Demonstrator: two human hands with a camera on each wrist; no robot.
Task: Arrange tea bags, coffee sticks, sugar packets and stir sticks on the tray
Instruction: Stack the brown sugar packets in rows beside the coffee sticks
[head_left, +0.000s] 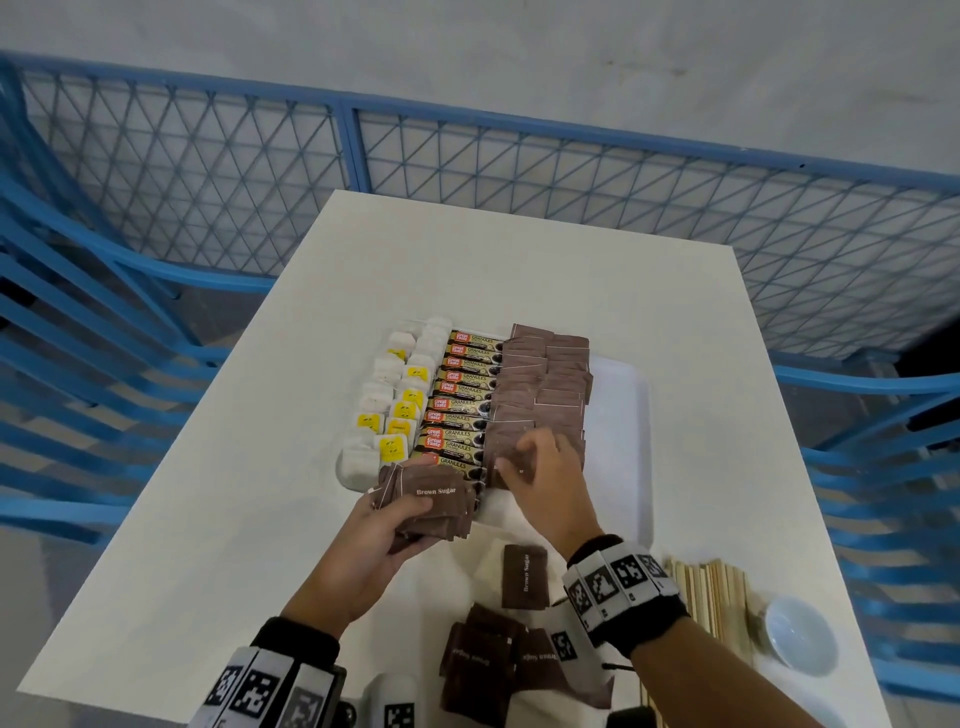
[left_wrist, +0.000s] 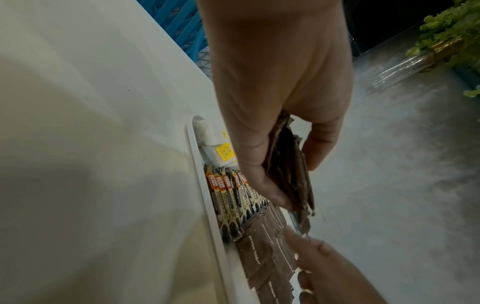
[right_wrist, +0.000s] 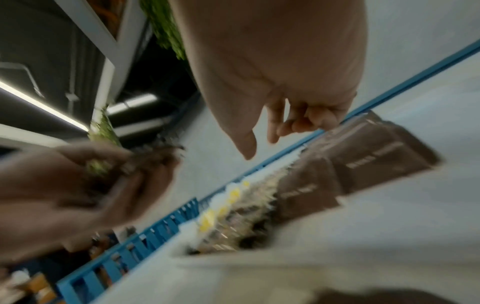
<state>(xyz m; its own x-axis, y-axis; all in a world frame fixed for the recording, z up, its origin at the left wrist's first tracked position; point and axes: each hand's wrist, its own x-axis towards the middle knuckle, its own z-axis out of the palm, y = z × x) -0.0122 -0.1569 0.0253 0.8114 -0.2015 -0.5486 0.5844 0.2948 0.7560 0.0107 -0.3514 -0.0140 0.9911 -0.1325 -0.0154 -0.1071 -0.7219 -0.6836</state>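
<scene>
A white tray (head_left: 618, 415) holds tea bags (head_left: 395, 410) on its left, coffee sticks (head_left: 462, 405) in the middle and brown sugar packets (head_left: 540, 374) to their right. My left hand (head_left: 410, 519) grips a stack of brown sugar packets (head_left: 441, 499) at the tray's near edge; the left wrist view shows thumb and fingers of that hand (left_wrist: 296, 179) clamped round the stack (left_wrist: 288, 164). My right hand (head_left: 524, 457) hovers over the nearest sugar packets on the tray. In the blurred right wrist view the right hand (right_wrist: 259, 147) holds nothing, its fingers loosely curled above the packets (right_wrist: 363, 164).
Loose brown sugar packets (head_left: 524, 569) lie on the white table near me, with more in a heap (head_left: 488, 660). Wooden stir sticks (head_left: 711, 592) and a white bowl (head_left: 802, 642) sit at the near right. The tray's right strip is bare. A blue mesh fence (head_left: 343, 145) rings the table.
</scene>
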